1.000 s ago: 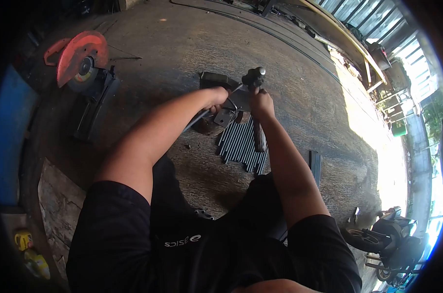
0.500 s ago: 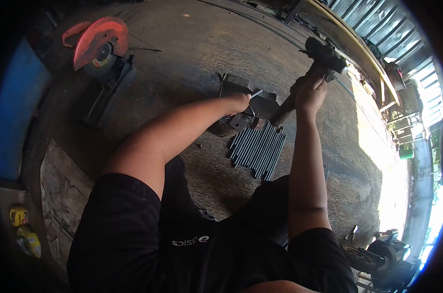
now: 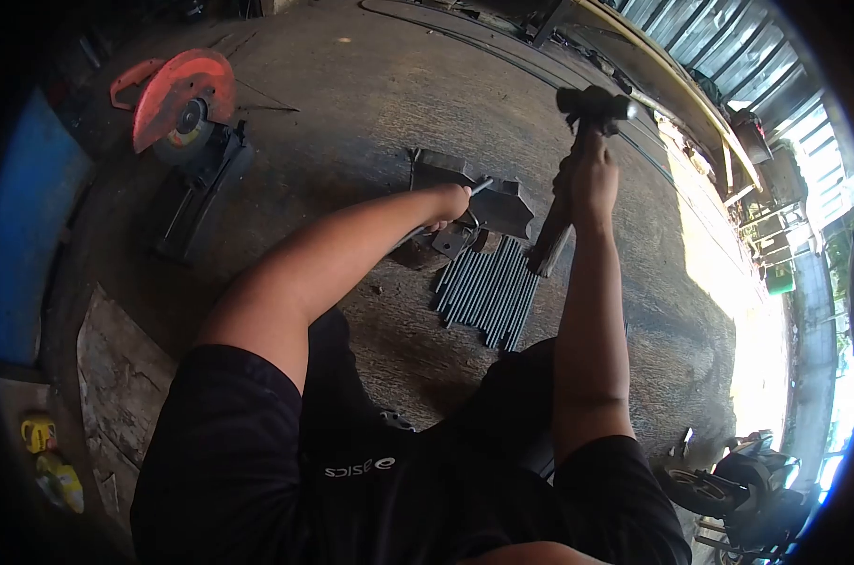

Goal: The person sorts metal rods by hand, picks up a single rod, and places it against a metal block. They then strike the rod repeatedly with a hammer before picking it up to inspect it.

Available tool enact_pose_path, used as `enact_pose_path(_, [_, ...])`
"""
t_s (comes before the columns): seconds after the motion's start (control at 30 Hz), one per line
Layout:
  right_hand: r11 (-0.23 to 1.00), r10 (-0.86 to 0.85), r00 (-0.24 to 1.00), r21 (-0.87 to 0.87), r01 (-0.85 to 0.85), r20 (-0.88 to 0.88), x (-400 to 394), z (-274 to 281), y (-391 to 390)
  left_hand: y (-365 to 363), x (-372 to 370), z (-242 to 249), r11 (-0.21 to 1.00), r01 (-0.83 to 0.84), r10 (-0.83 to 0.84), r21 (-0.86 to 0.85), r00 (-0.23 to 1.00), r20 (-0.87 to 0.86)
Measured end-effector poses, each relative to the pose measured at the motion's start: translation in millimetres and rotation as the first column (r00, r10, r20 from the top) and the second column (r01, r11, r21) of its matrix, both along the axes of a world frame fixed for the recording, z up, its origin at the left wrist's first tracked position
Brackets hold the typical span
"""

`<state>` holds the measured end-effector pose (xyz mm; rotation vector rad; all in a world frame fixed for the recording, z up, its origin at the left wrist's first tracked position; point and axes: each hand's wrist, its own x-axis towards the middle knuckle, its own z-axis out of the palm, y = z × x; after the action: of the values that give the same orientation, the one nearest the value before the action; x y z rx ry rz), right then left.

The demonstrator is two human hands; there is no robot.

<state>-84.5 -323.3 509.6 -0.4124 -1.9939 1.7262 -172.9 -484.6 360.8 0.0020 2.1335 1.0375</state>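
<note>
Pointing forward-right, the rod [image 3: 483, 185] runs lengthwise through the left hand [image 3: 451, 203].

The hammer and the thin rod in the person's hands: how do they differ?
The hammer has a bulky head on a thick handle; the rod is slim, with no head in view. The hammer is raised in the right hand, while the rod is in the left hand, by the metal block. Both are gripped in one hand each.

Sunlight spills along the right side of the brown, worn floor [image 3: 672, 358], below corrugated metal sheeting [image 3: 719, 33].
</note>
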Motion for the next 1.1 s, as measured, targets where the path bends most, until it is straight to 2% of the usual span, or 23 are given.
enact_pose_path(0.07, [0.998, -0.036, 0.977, -0.05, 0.026, -0.211, -0.1, 13.8, 0.2, 1.7, -12.3, -7.0, 0.997, 0.039, -0.03, -0.06, 0.989, 0.144])
enact_pose_path(0.1, [0.997, -0.065, 0.955, -0.059, 0.051, -0.289, 2.7, 17.2, -7.1, 0.2, -6.4, -5.1, 0.997, 0.049, -0.046, -0.064, 0.997, 0.057])
enact_pose_path(0.13, [0.997, -0.068, 0.956, -0.06, 0.053, -0.284, -1.0, 6.4, -8.5, -1.6, -4.8, -4.2, 0.997, 0.052, -0.048, -0.065, 0.997, 0.062])
enact_pose_path(0.2, [0.944, -0.158, 0.946, 0.239, 0.229, -0.284, -15.8, -44.1, -2.5, -3.4, 0.9, -2.0, 0.999, 0.042, -0.042, 0.011, 0.999, 0.003])
enact_pose_path(0.23, [0.848, -0.157, 0.979, 0.492, 0.2, -0.127, -25.1, -87.6, 5.1, -0.4, 0.3, 6.1, 0.998, 0.035, -0.03, -0.06, 0.996, 0.079])
enact_pose_path(0.27, [0.7, -0.196, 0.98, 0.704, 0.12, 0.028, -30.9, -124.2, 12.0, -2.2, 5.0, 10.7, 0.997, 0.043, -0.038, -0.063, 0.996, 0.078])
enact_pose_path(0.33, [0.817, -0.124, 0.874, 0.548, -0.179, 0.47, -24.3, -130.2, 8.5, -6.7, 15.8, 19.1, 0.998, 0.029, -0.031, 0.048, 0.999, 0.029])
enact_pose_path(0.37, [0.818, -0.128, 0.886, 0.553, -0.16, 0.445, -24.7, -118.0, 10.3, -6.3, 17.9, 23.2, 0.998, 0.039, -0.039, 0.056, 0.999, -0.003])
enact_pose_path(0.43, [0.934, -0.023, 0.814, 0.303, -0.19, 0.581, -1.6, -84.1, 0.3, -6.6, 14.2, 11.0, 0.997, 0.07, -0.067, 0.042, 0.996, -0.051])
enact_pose_path(0.47, [0.935, -0.023, 0.817, 0.302, -0.187, 0.576, -6.1, -84.0, 2.8, -5.1, 8.2, 5.4, 0.997, 0.069, -0.068, 0.035, 0.997, -0.044])
enact_pose_path(0.53, [0.875, -0.151, 0.936, 0.483, -0.023, 0.318, -12.5, -76.2, 4.9, -3.3, 4.2, 8.3, 0.998, 0.064, -0.064, 0.002, 0.998, 0.003])
enact_pose_path(0.6, [0.907, -0.086, 0.994, 0.419, 0.049, 0.069, -11.3, -42.3, 6.4, -3.7, -2.0, 4.6, 0.999, 0.04, -0.038, -0.018, 0.997, 0.065])
enact_pose_path(0.67, [0.943, -0.038, 0.988, 0.322, 0.085, -0.15, -0.6, 2.3, -4.2, -2.7, -7.5, -7.3, 0.993, 0.097, -0.099, -0.069, 0.995, -0.024])
enact_pose_path(0.73, [0.99, -0.018, 0.954, 0.13, 0.06, -0.3, 0.7, 13.9, -12.3, -2.1, -0.8, -1.7, 0.988, 0.097, -0.103, -0.12, 0.993, -0.049])
enact_pose_path(0.77, [0.989, -0.046, 0.951, 0.122, 0.087, -0.306, -3.6, 4.8, -13.9, -2.4, 2.8, 2.1, 0.982, 0.111, -0.128, -0.151, 0.986, -0.106])
enact_pose_path(0.8, [0.945, -0.079, 0.977, 0.297, 0.136, -0.199, -6.5, -11.8, -15.1, -3.5, 6.9, 5.7, 0.975, 0.126, -0.156, -0.184, 0.974, -0.162])
enact_pose_path(0.83, [0.87, -0.131, 0.987, 0.466, 0.162, -0.098, -9.3, -35.9, -15.5, -7.1, 8.7, 5.8, 0.985, 0.133, -0.152, -0.109, 0.971, -0.183])
enact_pose_path(0.87, [0.745, -0.191, 0.981, 0.657, 0.116, 0.044, -13.8, -74.9, -15.1, -10.5, 10.1, 6.0, 0.985, 0.136, -0.154, -0.109, 0.972, -0.179])
enact_pose_path(0.9, [0.639, -0.199, 0.886, 0.741, -0.207, 0.419, -20.6, -115.9, -9.4, -11.6, 13.5, 6.6, 0.986, 0.154, -0.163, -0.069, 0.973, -0.163])
enact_pose_path(0.97, [0.795, -0.16, 0.855, 0.578, -0.185, 0.494, -19.2, -129.1, -8.6, -9.9, 21.4, 22.0, 0.979, 0.202, -0.203, -0.025, 0.959, -0.198])
enact_pose_path(1.0, [0.791, -0.158, 0.876, 0.589, -0.164, 0.455, -24.6, -111.0, -6.2, -6.8, 23.2, 13.2, 0.991, 0.135, -0.13, -0.011, 0.926, -0.353])
enact_pose_path(1.07, [0.914, 0.008, 0.804, 0.322, -0.247, 0.594, -6.1, -94.7, -3.4, -5.5, 20.3, 15.2, 0.98, 0.155, -0.186, -0.124, 0.935, -0.301])
enact_pose_path(1.1, [0.956, 0.044, 0.824, 0.216, -0.2, 0.565, -11.5, -105.8, 6.4, -2.9, 21.1, 9.7, 0.978, 0.161, -0.194, -0.132, 0.935, -0.295])
